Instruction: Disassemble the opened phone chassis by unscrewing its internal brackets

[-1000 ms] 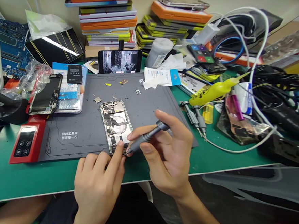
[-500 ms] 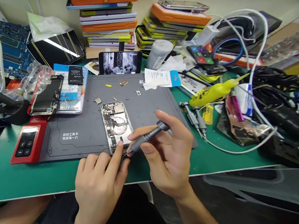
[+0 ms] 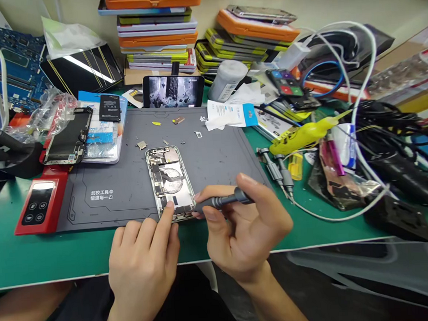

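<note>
An opened phone [image 3: 181,203] with its internal parts bare lies on a grey work mat [image 3: 213,155]. My left hand [image 3: 142,256] rests at its near left corner, index fingertip on the lower inside and thumb by the near edge, its other fingers curled. In my right hand [image 3: 246,231] is a grey precision screwdriver [image 3: 224,199], held by the fingers and tilted low. Its tip is at the phone's lower right corner, partly covered by my fingers. Small loose metal parts [image 3: 141,145] and a SIM tray [image 3: 198,134] lie beyond the phone.
A second phone [image 3: 173,91] playing video stands at the back. To the left are a red control unit [image 3: 41,204], a detached phone screen [image 3: 68,139] and a battery [image 3: 109,108]. At right lie more screwdrivers [image 3: 271,168], a yellow bottle [image 3: 303,134] and a white cable [image 3: 335,218].
The screwdriver's tip has moved from the phone's near bottom edge to its lower right corner, and its handle has swung right and lower. My left thumb has drawn in toward the index finger.
</note>
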{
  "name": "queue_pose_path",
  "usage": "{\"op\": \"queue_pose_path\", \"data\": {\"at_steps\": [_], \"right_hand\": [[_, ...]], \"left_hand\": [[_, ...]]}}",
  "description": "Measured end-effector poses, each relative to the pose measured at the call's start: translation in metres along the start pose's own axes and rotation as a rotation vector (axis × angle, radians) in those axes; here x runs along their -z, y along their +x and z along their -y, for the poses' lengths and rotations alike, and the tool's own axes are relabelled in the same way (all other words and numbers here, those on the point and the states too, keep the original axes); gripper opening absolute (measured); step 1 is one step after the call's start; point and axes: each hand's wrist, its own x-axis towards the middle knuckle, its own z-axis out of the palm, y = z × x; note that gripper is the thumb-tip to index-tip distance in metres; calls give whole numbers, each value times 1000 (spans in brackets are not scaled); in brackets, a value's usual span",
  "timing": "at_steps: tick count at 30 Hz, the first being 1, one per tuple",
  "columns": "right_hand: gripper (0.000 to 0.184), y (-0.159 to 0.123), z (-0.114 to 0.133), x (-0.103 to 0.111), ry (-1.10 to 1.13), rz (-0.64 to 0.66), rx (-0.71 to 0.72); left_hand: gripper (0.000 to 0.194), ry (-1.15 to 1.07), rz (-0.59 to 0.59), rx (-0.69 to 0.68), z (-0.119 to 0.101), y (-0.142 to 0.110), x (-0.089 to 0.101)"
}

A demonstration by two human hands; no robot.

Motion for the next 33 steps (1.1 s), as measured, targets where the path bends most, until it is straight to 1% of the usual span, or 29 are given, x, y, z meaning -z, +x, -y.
{"op": "queue_pose_path", "data": {"at_steps": [8, 13, 19, 24, 26, 29, 31, 33], "right_hand": [[67, 1, 1, 0, -21, 43, 28], [70, 1, 1, 1, 8, 60, 41], [68, 3, 1, 1, 11, 71, 41], [72, 1, -1, 1, -45, 82, 51], [71, -1, -2, 2, -63, 92, 82], [59, -2, -3, 3, -76, 45, 148], [58, -1, -4, 5, -113, -5, 168], [58, 2, -3, 7, -165, -21, 161]], "left_hand": [[35, -13, 18, 15, 0, -4, -1], [34, -8, 6, 9, 0, -3, -1], [34, -1, -1, 4, 0, -2, -1], [33, -8, 6, 5, 1, -3, -1], [32, -10, 2, 4, 1, -2, -1], [34, -6, 1, 5, 1, -3, 0], [35, -2, 5, 5, 0, -3, 0], [35, 1, 11, 4, 0, -2, 0]]}}
